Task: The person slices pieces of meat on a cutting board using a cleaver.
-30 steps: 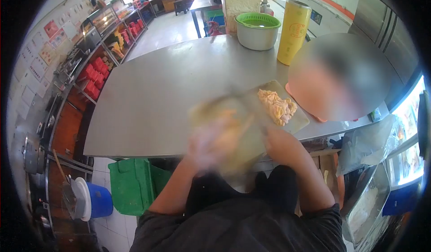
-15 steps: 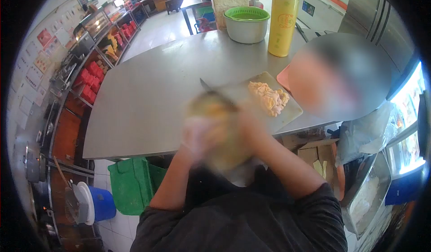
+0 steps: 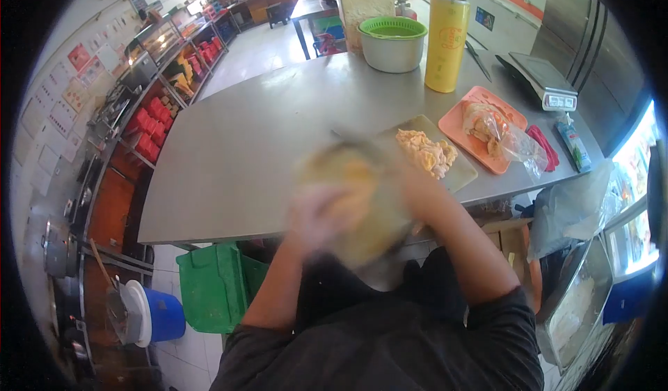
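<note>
Blur covers the middle of the view. My left hand [image 3: 316, 213] is against a smeared yellowish-green thing [image 3: 365, 227] with a paler orange patch, in front of my body at the table's near edge. What it is I cannot make out. My right hand [image 3: 421, 190] is at its right side, fingers hidden by blur. A dark, narrow knife-like tip [image 3: 339, 134] shows just beyond it; whether my right hand holds it is unclear. Pale yellowish-pink raw meat pieces [image 3: 426, 153], perhaps chicken skin, lie on a cutting board [image 3: 465, 176] beyond my right hand.
A pink tray [image 3: 451, 121] with bagged food lies right on the steel table [image 3: 229, 147]. Behind stand a scale [image 3: 543, 77], a yellow cylinder [image 3: 446, 46] and a pot [image 3: 393, 53] with a green colander. A green bin [image 3: 212, 290] stands below left.
The scene sits slightly further right and lower in view. My hands and the blurred thing also appear further right. The round blur over the pink tray and scale is gone.
</note>
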Demonstrator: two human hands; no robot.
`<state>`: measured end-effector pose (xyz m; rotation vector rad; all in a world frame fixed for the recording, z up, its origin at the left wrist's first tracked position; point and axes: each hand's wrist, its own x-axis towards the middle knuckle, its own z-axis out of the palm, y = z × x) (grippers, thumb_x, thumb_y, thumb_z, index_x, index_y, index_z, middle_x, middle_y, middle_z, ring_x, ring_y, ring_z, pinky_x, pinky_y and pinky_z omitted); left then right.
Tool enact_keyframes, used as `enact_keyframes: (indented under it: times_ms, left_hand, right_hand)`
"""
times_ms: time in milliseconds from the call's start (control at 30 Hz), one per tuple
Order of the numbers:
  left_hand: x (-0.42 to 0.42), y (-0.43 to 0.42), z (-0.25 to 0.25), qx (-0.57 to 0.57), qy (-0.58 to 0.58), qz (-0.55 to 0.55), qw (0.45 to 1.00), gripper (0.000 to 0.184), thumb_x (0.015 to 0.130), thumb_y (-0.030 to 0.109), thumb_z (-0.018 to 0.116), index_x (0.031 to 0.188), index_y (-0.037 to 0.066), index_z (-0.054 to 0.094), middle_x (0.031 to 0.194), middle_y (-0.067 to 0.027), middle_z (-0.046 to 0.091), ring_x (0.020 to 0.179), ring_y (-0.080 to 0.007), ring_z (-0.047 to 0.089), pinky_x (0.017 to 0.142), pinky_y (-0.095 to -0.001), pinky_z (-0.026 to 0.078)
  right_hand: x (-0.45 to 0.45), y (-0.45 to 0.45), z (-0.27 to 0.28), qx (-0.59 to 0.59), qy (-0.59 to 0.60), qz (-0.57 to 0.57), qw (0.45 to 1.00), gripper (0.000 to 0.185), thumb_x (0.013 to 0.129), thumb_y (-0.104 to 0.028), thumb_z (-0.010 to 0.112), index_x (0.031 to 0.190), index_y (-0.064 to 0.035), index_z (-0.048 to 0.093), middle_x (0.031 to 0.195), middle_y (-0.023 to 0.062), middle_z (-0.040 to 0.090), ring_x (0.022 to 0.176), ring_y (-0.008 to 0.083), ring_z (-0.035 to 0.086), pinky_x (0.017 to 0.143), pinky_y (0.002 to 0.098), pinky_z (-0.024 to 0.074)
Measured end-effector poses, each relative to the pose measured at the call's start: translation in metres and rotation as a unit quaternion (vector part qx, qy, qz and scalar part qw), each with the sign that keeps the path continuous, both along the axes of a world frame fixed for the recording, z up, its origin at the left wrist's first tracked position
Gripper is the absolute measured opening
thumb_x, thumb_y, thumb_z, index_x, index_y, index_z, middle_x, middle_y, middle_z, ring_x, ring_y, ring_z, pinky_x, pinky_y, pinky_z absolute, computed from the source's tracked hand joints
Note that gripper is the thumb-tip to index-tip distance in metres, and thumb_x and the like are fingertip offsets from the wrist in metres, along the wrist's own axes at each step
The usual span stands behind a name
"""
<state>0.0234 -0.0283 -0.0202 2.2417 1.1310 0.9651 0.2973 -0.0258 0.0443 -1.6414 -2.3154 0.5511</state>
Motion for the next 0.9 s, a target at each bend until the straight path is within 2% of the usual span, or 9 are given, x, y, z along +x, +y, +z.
enact_keyframes:
  times_ms: [100, 300, 433, 500, 600, 667, 800, 833, 900]
  left_hand:
    - [-0.01, 0.005, -0.02, -0.221, -0.214, -0.021, 0.951, 0.032, 0.092, 0.002, 0.078, 0.123, -0.002, 0.072, 0.112, -0.0071, 0.074, 0.102, -0.0137, 0.069, 0.091, -0.0305, 0.058]
    - [-0.014, 0.008, -0.028, -0.215, -0.251, -0.037, 0.943, 0.034, 0.092, 0.002, 0.079, 0.125, -0.001, 0.071, 0.111, -0.0075, 0.074, 0.097, -0.0141, 0.07, 0.088, -0.029, 0.058]
    - [-0.025, 0.01, -0.062, -0.218, -0.187, -0.034, 0.957, 0.033, 0.092, 0.005, 0.08, 0.123, -0.001, 0.071, 0.105, -0.0073, 0.074, 0.09, -0.0135, 0.07, 0.08, -0.0278, 0.058]
    - [-0.028, 0.008, -0.06, -0.211, -0.157, -0.009, 0.965, 0.032, 0.092, 0.006, 0.081, 0.122, -0.001, 0.071, 0.102, -0.0074, 0.074, 0.086, -0.0133, 0.07, 0.076, -0.027, 0.058]
    - [-0.027, -0.009, -0.022, -0.217, -0.164, -0.096, 0.957, 0.03, 0.093, 0.006, 0.08, 0.12, 0.0, 0.071, 0.099, -0.0084, 0.074, 0.08, -0.0129, 0.068, 0.068, -0.0254, 0.054]
    - [-0.025, -0.017, -0.006, -0.27, -0.291, -0.1, 0.912, 0.03, 0.092, 0.007, 0.08, 0.12, 0.0, 0.071, 0.098, -0.0094, 0.074, 0.08, -0.0128, 0.067, 0.067, -0.0254, 0.051]
    - [-0.016, -0.039, 0.062, -0.254, -0.355, -0.073, 0.897, 0.027, 0.094, 0.007, 0.075, 0.119, -0.001, 0.07, 0.1, -0.0126, 0.075, 0.085, -0.0177, 0.07, 0.075, -0.0293, 0.056]
    - [-0.013, -0.044, 0.074, -0.309, -0.467, -0.037, 0.828, 0.027, 0.095, 0.007, 0.072, 0.119, -0.002, 0.069, 0.103, -0.0147, 0.074, 0.088, -0.0206, 0.072, 0.081, -0.0315, 0.058]
    - [-0.016, -0.039, 0.067, -0.363, -0.568, -0.001, 0.739, 0.027, 0.095, 0.007, 0.069, 0.12, -0.003, 0.069, 0.105, -0.0167, 0.074, 0.091, -0.0234, 0.073, 0.087, -0.0338, 0.06]
  right_hand:
    - [0.005, -0.055, 0.034, -0.012, -0.03, -0.027, 0.999, 0.021, 0.102, -0.015, 0.053, 0.112, 0.0028, 0.056, 0.103, 0.0264, 0.074, 0.099, 0.0431, 0.074, 0.088, 0.0536, 0.0575]
    - [-0.006, -0.07, -0.003, -0.032, -0.061, -0.027, 0.997, 0.02, 0.101, -0.014, 0.055, 0.111, 0.0025, 0.054, 0.097, 0.0266, 0.074, 0.092, 0.0455, 0.074, 0.083, 0.054, 0.0584]
    - [-0.026, -0.037, -0.029, -0.006, -0.034, -0.014, 0.999, 0.021, 0.1, -0.014, 0.057, 0.112, 0.0027, 0.055, 0.096, 0.0259, 0.075, 0.091, 0.0441, 0.075, 0.082, 0.053, 0.059]
    - [-0.043, -0.033, 0.004, 0.009, -0.011, -0.055, 0.998, 0.021, 0.099, -0.014, 0.058, 0.113, 0.0022, 0.056, 0.097, 0.0249, 0.075, 0.092, 0.0425, 0.075, 0.082, 0.0522, 0.0593]
    - [-0.046, -0.008, -0.009, 0.036, 0.019, -0.072, 0.997, 0.022, 0.099, -0.016, 0.059, 0.114, 0.0012, 0.058, 0.099, 0.0236, 0.076, 0.094, 0.0411, 0.076, 0.082, 0.0515, 0.0594]
    - [-0.041, 0.011, -0.038, 0.055, 0.027, -0.036, 0.997, 0.023, 0.1, -0.017, 0.059, 0.114, 0.0007, 0.059, 0.101, 0.0231, 0.076, 0.095, 0.0408, 0.075, 0.081, 0.0514, 0.0594]
    - [-0.022, 0.012, -0.038, 0.041, 0.093, -0.038, 0.994, 0.026, 0.103, -0.022, 0.056, 0.113, 0.0015, 0.059, 0.103, 0.0251, 0.075, 0.099, 0.0431, 0.074, 0.085, 0.0532, 0.0574]
    - [-0.015, -0.004, -0.028, 0.017, 0.07, -0.035, 0.997, 0.027, 0.104, -0.024, 0.055, 0.113, 0.0019, 0.058, 0.103, 0.0261, 0.074, 0.1, 0.0442, 0.073, 0.086, 0.054, 0.0566]
    - [0.001, -0.041, -0.01, -0.037, 0.025, -0.036, 0.998, 0.03, 0.105, -0.026, 0.054, 0.113, 0.0027, 0.058, 0.103, 0.028, 0.073, 0.101, 0.0464, 0.071, 0.088, 0.0557, 0.055]
